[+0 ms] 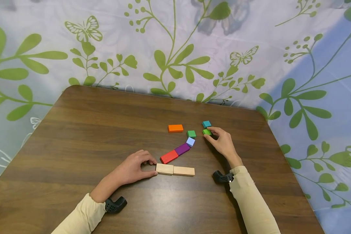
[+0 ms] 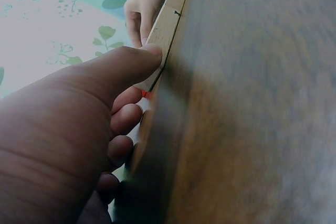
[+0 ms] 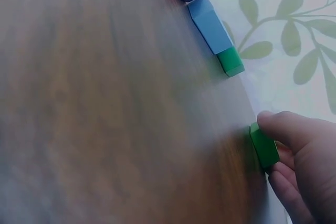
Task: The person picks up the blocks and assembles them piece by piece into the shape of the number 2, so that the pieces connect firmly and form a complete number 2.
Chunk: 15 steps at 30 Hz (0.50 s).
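Note:
My left hand [image 1: 136,167] holds the left end of a plain wooden block [image 1: 164,169] between thumb and fingers. A second plain wooden block [image 1: 184,171] lies end to end with it on the right. In the left wrist view the thumb presses along the side of the wooden block [image 2: 164,38]. My right hand [image 1: 222,143] pinches a light green block [image 1: 206,132] between thumb and fingertips; the right wrist view shows this green block [image 3: 264,146] at the fingertips. Just behind it sits a teal block [image 1: 206,124].
Behind the wooden blocks, a red block [image 1: 169,156], a purple block [image 1: 182,149], a light blue block [image 1: 190,142] and a darker green block [image 1: 191,134] form a slanting line. An orange block [image 1: 175,128] lies farther back on the brown table [image 1: 105,130]. A patterned cloth [image 1: 120,42] hangs behind.

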{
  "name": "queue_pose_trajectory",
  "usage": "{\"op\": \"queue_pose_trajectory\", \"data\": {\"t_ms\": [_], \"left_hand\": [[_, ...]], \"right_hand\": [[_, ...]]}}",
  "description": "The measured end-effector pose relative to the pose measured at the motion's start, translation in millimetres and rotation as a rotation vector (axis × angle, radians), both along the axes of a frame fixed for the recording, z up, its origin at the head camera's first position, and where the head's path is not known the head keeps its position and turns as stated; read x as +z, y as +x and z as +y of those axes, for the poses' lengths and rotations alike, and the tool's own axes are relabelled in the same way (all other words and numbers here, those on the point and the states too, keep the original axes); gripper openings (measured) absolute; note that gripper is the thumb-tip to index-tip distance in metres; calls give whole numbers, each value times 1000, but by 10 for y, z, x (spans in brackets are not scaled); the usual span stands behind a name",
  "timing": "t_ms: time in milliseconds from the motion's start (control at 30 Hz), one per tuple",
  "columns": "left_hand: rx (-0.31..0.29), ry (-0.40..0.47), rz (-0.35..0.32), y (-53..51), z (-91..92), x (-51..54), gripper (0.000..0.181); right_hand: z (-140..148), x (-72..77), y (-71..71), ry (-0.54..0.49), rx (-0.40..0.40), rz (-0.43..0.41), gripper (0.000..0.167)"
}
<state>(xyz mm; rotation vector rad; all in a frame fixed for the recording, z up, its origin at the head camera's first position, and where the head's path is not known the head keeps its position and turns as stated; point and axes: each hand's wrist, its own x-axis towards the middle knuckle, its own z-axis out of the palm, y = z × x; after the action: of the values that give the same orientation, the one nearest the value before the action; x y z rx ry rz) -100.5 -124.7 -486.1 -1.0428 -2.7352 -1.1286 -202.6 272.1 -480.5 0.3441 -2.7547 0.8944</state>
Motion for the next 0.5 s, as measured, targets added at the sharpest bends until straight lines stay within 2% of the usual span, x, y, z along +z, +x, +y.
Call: {"op": "queue_pose_trajectory", "data": {"t_ms": [200,500], "left_hand": [[-8,-5,-10,-45,-24,23,26],[-16,0,-11,-96,-63,70,26]], "right_hand": [[-19,23,-41,-6,14,13,42],[-141,139,-120,-37,52,12,44]]}}
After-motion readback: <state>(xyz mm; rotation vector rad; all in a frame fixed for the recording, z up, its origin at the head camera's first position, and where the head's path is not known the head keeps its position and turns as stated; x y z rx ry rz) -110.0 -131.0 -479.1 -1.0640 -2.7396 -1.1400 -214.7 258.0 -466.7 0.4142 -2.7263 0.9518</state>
